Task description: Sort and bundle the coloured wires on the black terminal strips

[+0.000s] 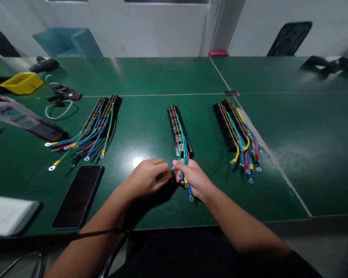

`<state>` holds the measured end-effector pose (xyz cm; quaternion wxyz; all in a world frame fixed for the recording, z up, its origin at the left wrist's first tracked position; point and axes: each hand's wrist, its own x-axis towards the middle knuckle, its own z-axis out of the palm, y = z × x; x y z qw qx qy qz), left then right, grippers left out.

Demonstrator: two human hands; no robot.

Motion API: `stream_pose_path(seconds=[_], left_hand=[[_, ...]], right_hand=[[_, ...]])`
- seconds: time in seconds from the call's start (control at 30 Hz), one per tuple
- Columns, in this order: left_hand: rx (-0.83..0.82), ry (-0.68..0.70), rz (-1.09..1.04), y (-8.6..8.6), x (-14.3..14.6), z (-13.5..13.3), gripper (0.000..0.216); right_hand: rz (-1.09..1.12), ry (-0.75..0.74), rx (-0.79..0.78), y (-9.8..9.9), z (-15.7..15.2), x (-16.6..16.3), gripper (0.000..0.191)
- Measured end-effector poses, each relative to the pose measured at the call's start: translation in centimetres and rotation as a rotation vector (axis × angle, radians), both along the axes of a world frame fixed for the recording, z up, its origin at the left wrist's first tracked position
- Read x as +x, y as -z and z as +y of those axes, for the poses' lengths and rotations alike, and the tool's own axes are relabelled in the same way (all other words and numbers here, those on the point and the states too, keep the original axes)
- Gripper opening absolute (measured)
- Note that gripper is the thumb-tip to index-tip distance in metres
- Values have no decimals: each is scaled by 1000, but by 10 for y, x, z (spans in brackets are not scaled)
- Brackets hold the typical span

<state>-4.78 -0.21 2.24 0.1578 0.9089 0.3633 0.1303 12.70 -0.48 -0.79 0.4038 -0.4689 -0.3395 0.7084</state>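
Note:
In the middle of the green table lies a long black terminal strip (176,131) with several coloured wires running from its near end. My right hand (195,175) is closed around the bundle of wires (183,146), and ring lugs (190,197) hang out below the fingers. Just to the left, my left hand (150,174) pinches a green wire (171,170) near its yellow sleeved end; its tip is hidden by the fingers. Two similar wired strips (104,114) lie side by side at the left, and another wired pair (229,123) at the right.
A phone (79,197) and a white box (10,215) lie near the front left edge. Behind them are a plastic bottle or pack (23,117), a yellow tray (22,83) and a coiled cable (59,112). Dark blurred gear (333,65) sits at the far right.

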Motion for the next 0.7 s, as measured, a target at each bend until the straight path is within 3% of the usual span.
stream_pose_path(seconds=[0.2, 0.7], left_hand=[[30, 6, 8, -2, 0, -2, 26], [-176, -152, -116, -4, 1, -2, 19]], right_hand=[[14, 0, -2, 0, 0, -1, 31], [16, 12, -16, 3, 0, 0, 31]])
